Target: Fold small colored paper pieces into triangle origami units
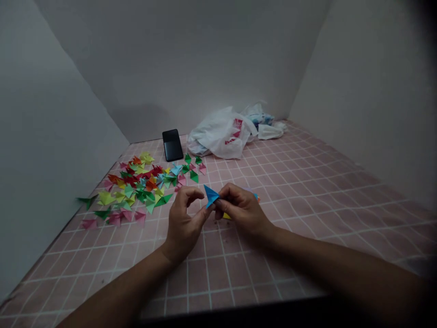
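Note:
A small folded blue paper piece with pointed corners is pinched between the thumb and fingers of my right hand. My left hand is just to its left, index finger curled and apart from the thumb. The left thumb tip reaches the lower corner of the blue paper. Under my right hand, part of a yellow paper piece shows; the rest is hidden. Past the right knuckles peek bits of blue and orange paper, mostly covered.
Many folded paper pieces in several colours lie spread at the left. Behind them a black phone leans upright. White plastic bags lie at the back. Pale walls enclose the pink checked tablecloth on three sides.

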Available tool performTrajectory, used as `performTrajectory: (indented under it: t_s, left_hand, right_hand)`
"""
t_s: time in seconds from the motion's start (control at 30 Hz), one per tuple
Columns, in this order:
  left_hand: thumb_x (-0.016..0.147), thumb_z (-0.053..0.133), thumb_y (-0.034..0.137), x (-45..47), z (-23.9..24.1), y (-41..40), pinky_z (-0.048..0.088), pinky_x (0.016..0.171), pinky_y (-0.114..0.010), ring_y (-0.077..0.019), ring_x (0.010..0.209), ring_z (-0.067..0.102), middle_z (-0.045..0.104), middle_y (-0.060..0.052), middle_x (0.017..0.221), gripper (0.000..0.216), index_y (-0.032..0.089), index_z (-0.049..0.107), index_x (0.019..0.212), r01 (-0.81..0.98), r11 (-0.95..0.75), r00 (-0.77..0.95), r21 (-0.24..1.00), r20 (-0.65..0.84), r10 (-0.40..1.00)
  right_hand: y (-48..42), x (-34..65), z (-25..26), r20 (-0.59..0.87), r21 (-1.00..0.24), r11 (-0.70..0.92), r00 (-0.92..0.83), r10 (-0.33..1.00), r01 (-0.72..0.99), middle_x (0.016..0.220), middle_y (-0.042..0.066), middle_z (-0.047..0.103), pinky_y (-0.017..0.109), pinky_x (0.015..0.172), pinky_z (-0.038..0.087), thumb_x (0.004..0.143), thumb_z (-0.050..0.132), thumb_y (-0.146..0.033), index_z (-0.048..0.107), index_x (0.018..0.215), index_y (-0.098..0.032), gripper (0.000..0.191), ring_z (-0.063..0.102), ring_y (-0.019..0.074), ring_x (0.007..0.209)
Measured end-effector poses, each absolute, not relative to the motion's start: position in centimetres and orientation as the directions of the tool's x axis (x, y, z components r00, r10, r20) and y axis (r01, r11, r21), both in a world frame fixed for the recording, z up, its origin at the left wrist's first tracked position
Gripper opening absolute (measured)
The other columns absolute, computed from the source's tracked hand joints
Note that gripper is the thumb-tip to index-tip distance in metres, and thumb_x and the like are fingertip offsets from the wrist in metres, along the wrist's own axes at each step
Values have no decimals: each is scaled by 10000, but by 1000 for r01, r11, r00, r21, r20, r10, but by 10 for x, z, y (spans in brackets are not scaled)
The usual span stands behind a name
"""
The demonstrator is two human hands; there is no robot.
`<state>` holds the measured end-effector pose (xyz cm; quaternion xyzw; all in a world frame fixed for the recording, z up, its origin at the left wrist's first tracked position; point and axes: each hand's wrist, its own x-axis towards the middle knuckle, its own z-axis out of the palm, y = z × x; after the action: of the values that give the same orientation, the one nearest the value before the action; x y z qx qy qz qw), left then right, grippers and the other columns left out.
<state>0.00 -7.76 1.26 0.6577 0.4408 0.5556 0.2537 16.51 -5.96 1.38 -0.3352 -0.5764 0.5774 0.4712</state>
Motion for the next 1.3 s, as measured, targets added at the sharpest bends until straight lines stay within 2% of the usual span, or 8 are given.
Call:
performTrajectory:
  t_s: [0.1,0.37,0.53,0.7,0.9,1.03,1.17,1.3]
  left_hand:
    - [772,768,233,1,11,-77,527,915,-353,-183,971,633,622,-28,1019,344,226,572,1056,169,-402,-37,900,413,910]
    - [821,712,161,2,12,-80,530,801,-275,-144,865,641,641,-3,936,312,244,567,1084,50,-376,-11,925,377,926]
    - [880,660,159,-2,15,-78,500,816,-290,-159,887,626,646,-18,924,107,231,657,958,203,-469,96,859,460,883]
    - [874,654,103,-5,18,-77,483,831,-303,-171,912,628,675,-28,942,169,233,691,976,334,-580,150,743,566,811]
    - [865,665,117,-7,16,-76,481,784,-285,-159,855,631,672,-23,892,95,209,678,881,363,-565,137,741,557,819]
    - [851,676,153,-4,17,-76,485,752,-273,-150,806,629,669,-15,847,45,192,659,837,296,-468,75,833,468,881]
    - [791,728,176,1,19,-76,484,662,-235,-115,682,600,620,28,750,144,191,584,794,78,-275,-14,958,277,961]
    - [734,772,162,3,20,-75,477,686,-224,-116,733,602,621,43,784,353,212,579,1026,-63,-184,-49,981,181,982]
  right_hand:
    - [-60,164,14,120,-978,48,-359,926,-204,639,-26,644,265,606,494,834,696,-331,569,784,-190,197,621,121,586]
    - [-60,162,13,104,-980,17,-432,896,-200,639,-27,610,255,593,462,828,705,-311,569,743,-184,204,586,108,590]
    - [-59,163,13,111,-987,58,-386,916,-148,644,-30,596,254,580,450,838,674,-297,576,761,-189,165,578,109,592]
    - [-59,164,12,177,-984,155,-379,908,-89,647,-33,570,255,582,439,838,639,-242,556,735,-193,142,564,107,594]
    - [-59,165,10,174,-985,168,-398,901,-49,650,-21,573,260,589,427,859,633,-264,558,726,-186,172,551,112,607]
    - [-58,166,11,166,-986,162,-437,884,-46,658,-15,577,258,598,436,870,611,-282,557,729,-182,181,560,116,623]
    - [-57,165,12,117,-993,90,-471,875,-79,658,-23,557,245,561,430,846,624,-298,538,710,-186,196,543,106,599]
    - [-57,163,12,51,-996,8,-487,872,-90,693,-14,573,245,552,432,828,634,-294,556,721,-181,174,549,101,592]
